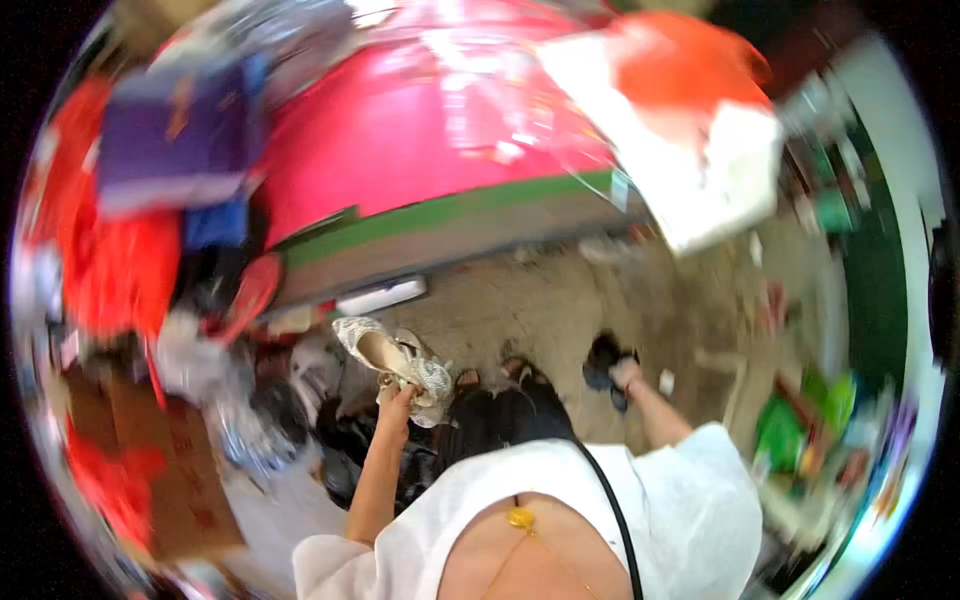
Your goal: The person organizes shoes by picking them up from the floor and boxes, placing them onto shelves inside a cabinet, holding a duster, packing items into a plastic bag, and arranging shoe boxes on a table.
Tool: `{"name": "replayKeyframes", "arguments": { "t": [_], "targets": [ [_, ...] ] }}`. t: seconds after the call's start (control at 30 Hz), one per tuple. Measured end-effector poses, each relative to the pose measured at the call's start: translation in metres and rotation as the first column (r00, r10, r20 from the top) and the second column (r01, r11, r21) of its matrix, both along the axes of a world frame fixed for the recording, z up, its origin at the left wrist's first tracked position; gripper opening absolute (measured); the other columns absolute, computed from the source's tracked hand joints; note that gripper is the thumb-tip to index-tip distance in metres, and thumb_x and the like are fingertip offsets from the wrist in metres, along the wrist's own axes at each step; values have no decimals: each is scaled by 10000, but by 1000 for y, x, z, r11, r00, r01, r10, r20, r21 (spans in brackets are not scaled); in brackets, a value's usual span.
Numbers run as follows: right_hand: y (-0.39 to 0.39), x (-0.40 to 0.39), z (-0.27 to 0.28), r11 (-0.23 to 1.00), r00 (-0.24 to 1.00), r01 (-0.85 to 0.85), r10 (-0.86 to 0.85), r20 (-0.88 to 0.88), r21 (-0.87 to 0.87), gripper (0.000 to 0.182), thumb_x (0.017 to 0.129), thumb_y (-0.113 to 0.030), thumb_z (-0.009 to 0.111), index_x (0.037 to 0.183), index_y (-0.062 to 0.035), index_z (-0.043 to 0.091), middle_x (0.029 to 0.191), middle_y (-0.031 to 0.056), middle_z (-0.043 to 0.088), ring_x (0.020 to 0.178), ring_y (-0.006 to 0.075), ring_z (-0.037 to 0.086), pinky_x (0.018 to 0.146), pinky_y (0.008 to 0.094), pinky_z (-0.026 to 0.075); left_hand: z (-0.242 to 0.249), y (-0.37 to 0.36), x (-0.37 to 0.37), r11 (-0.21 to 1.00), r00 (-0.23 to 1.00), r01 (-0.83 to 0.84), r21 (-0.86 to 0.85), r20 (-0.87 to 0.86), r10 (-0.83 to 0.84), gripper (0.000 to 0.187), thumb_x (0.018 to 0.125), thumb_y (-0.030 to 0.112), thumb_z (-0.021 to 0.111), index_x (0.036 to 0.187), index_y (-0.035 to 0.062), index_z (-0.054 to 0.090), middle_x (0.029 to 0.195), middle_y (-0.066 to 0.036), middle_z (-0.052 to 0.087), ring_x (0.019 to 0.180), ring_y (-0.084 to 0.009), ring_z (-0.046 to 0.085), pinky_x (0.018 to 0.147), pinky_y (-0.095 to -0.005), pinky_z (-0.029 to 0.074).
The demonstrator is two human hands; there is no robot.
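Observation:
My left hand is closed on a pair of pale patterned shoes, held out low in front of me. One shoe shows its tan inside, and the other overlaps it. Off to the right, my right hand is closed on a dark pair of shoes, which hangs just above the floor. Blur hides the finer details of the dark pair. My own feet stand between the two hands.
Ahead is a bench with a pink cover and green edge. A white bag overhangs it at right; a purple bag and red cloth hang at left. A cardboard box and plastic bags lie left, green packets right.

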State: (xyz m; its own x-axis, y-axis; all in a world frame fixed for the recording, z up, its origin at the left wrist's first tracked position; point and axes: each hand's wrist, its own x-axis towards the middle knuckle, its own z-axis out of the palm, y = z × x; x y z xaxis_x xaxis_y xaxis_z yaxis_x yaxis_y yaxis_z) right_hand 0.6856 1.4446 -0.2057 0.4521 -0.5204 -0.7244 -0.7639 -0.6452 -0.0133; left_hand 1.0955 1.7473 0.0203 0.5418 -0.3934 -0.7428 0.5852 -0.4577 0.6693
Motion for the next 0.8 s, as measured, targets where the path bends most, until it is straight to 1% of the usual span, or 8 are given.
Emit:
{"name": "replayKeyframes", "arguments": {
  "t": [0.03,0.13,0.37,0.4,0.43,0.53,0.6,0.8],
  "targets": [
    [13,-28,6,923,938,-341,348,8,-178,218,749,-145,445,731,-87,654,786,115,626,735,253,590,663,394,456,5,-11,-1,995,995,96,-3,14,-96,278,783,194,526,950,-28,511,873,-66,521,733,-164,463,676,-300,359],
    [64,-32,111,660,657,751,-750,72,17,250,768,-227,479,771,-20,619,807,157,594,828,294,555,717,383,429,-5,-34,-5,946,946,323,8,35,-323,254,782,130,504,969,-42,501,897,-74,538,854,-182,484,804,-320,354],
    [176,-148,35,223,214,968,-973,84,114,202,761,-210,499,800,-54,622,819,136,601,835,289,565,696,400,437,38,-172,-88,709,706,703,53,65,-705,222,735,164,537,874,-6,570,667,-5,486,582,-106,426,535,-254,346],
    [190,-157,38,307,295,947,-947,124,97,198,771,-192,485,850,-70,619,819,127,608,799,296,579,684,388,456,43,-191,-106,684,681,728,49,67,-730,222,735,164,537,874,-6,570,667,-5,486,582,-106,426,535,-254,346],
    [203,-171,42,761,754,649,-642,-141,8,199,774,-156,481,907,-73,602,826,116,615,762,296,590,672,384,461,49,-212,-123,600,597,799,32,79,-799,220,732,157,539,872,-10,572,701,-23,509,605,-113,446,549,-258,360],
    [234,-210,52,597,623,778,-695,-358,196,310,851,-156,420,1124,-43,515,1167,141,499,1020,253,518,795,365,439,45,-271,-179,463,459,886,-4,140,-877,231,710,157,543,820,-44,574,730,-60,556,661,-143,503,582,-271,397],
    [250,-225,92,-636,-598,760,-765,-238,137,318,865,-184,409,1127,-29,503,1158,132,508,1003,271,524,791,360,441,52,-313,-219,212,201,977,11,277,-939,241,715,160,545,837,-45,578,735,-68,560,658,-151,512,577,-276,404],
    [358,-350,28,316,231,947,-806,-544,-65,324,878,-275,396,1112,-92,523,1044,119,572,962,248,554,736,359,454,48,-428,-360,31,43,998,-58,224,-974,258,652,114,608,907,80,593,867,-133,530,844,-242,535,709,-308,419]
  ]
}}
